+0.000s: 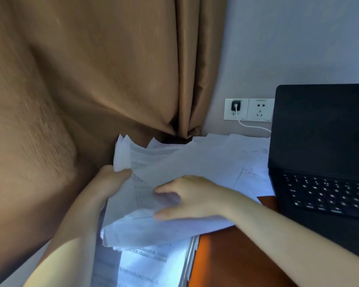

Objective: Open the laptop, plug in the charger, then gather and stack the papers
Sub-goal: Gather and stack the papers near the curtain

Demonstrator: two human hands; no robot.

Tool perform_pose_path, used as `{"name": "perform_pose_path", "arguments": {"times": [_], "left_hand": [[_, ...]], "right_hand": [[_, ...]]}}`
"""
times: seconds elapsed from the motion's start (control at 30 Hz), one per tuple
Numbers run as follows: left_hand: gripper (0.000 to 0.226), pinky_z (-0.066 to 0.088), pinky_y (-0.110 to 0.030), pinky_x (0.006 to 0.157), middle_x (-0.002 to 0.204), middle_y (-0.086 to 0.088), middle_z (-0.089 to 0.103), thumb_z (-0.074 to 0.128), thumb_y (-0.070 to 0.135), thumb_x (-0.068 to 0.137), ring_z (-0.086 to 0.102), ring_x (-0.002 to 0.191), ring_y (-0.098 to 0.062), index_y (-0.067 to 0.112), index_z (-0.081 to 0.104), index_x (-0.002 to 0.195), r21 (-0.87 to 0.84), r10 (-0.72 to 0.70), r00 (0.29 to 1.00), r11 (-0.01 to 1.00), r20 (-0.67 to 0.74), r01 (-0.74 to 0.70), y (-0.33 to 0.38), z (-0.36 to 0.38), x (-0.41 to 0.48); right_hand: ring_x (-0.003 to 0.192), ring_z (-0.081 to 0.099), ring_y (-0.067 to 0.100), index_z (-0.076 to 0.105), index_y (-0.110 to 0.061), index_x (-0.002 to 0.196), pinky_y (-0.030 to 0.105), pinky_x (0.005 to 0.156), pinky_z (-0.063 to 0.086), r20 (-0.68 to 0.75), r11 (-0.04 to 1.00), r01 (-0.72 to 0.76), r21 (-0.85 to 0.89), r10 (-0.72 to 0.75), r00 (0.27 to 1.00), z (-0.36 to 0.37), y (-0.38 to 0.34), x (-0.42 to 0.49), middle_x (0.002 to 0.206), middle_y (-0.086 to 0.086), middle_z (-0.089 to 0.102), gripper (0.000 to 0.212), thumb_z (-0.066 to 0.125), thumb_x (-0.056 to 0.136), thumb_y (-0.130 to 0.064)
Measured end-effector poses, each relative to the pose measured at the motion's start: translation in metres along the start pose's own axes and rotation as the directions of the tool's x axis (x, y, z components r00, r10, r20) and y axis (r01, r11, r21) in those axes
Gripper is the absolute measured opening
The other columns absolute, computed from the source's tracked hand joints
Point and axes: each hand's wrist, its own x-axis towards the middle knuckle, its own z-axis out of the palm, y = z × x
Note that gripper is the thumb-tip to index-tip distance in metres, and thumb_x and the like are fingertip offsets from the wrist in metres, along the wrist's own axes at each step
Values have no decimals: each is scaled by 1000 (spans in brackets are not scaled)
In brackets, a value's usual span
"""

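Observation:
A loose bundle of white printed papers [174, 162] lies at the left end of the reddish wooden desk [226, 255]. My left hand [110, 179] grips the bundle's left edge, thumb on top. My right hand [187, 197] rests on the sheets with fingers spread over the printed text. More papers [153, 264] lie under the bundle near the front edge. The black laptop [323, 154] stands open at the right, screen dark. A black charger plug [235, 105] sits in the wall socket, its white cable [251, 126] running behind the laptop.
A brown curtain [81, 79] hangs at the left and touches the papers' far edge. A second, free wall socket [260, 109] is beside the charger. The grey wall stands behind the desk.

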Motion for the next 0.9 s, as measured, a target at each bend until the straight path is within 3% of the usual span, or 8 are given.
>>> {"name": "perform_pose_path", "arguments": {"times": [0.1, 0.17, 0.23, 0.33, 0.47, 0.6, 0.77, 0.9], "left_hand": [[15, 42, -24, 60, 90, -13, 63, 53, 3, 93, 57, 71, -22, 1, 63, 104, 53, 47, 999, 997, 25, -48, -3, 0, -2], [14, 41, -23, 59, 88, -8, 61, 52, 3, 93, 56, 71, -19, 7, 61, 103, 40, 75, 997, 996, 28, -76, 0, 0, -4], [16, 40, -24, 59, 90, -6, 60, 52, 4, 94, 56, 72, -17, 10, 60, 107, 9, 102, 995, 995, 20, -102, 1, -1, -4], [23, 43, -27, 63, 99, -9, 61, 54, 6, 93, 58, 75, -20, 7, 59, 116, -29, 109, 994, 994, -8, -110, 3, -7, -1], [25, 48, -35, 77, 105, -17, 63, 54, 7, 93, 60, 86, -32, 2, 59, 117, -115, 63, 998, 991, 4, -62, 2, -13, -1], [15, 44, -29, 61, 87, -9, 64, 51, 4, 94, 59, 73, -24, 8, 58, 106, -196, 98, 994, 977, 51, -87, 5, -11, -11], [12, 51, -21, 45, 80, -6, 68, 52, 7, 94, 67, 54, -13, 12, 60, 101, -228, 144, 987, 966, 73, -124, 8, -16, -14], [17, 49, -27, 56, 87, -9, 65, 51, 7, 94, 66, 64, -20, 9, 59, 109, -235, 151, 985, 964, 81, -128, 10, -16, -16]], "right_hand": [[117, 56, 12, 64, -19, 119, 32, 101, 43, -89, 915, -139, 378, 186, 979, -11, 31, 0, 124, -4, 63, 45, 55, 89, -51], [117, 53, 22, 61, -18, 120, 33, 94, 44, -301, 915, -400, 45, 394, 868, -11, 64, 2, 125, 1, 59, 43, 48, 93, -47], [114, 48, 31, 54, -14, 124, 35, 84, 40, -408, 735, -615, -286, 488, 772, -11, 91, -3, 124, 9, 50, 44, 41, 95, -44], [109, 51, 35, 43, -10, 130, 35, 73, 35, -449, 672, -723, -159, 603, 659, -10, 109, -11, 124, 12, 44, 49, 35, 98, -46], [112, 52, 35, 41, -7, 132, 34, 84, 43, -492, 781, -528, 333, 622, 609, -4, 121, -3, 128, 14, 47, 51, 56, 93, -35], [109, 56, 26, 46, -10, 119, 28, 85, 43, -403, 567, -146, 811, 722, 563, -2, 117, 1, 123, 6, 55, 44, 70, 82, -8], [105, 59, 26, 48, -9, 112, 33, 90, 48, -357, 425, -21, 905, 787, 503, -2, 112, 7, 118, 10, 61, 39, 70, 80, -6], [100, 62, 33, 47, -7, 105, 48, 91, 51, -246, 212, 124, 969, 844, 477, 0, 113, 7, 113, 17, 62, 38, 70, 77, 4]]}}
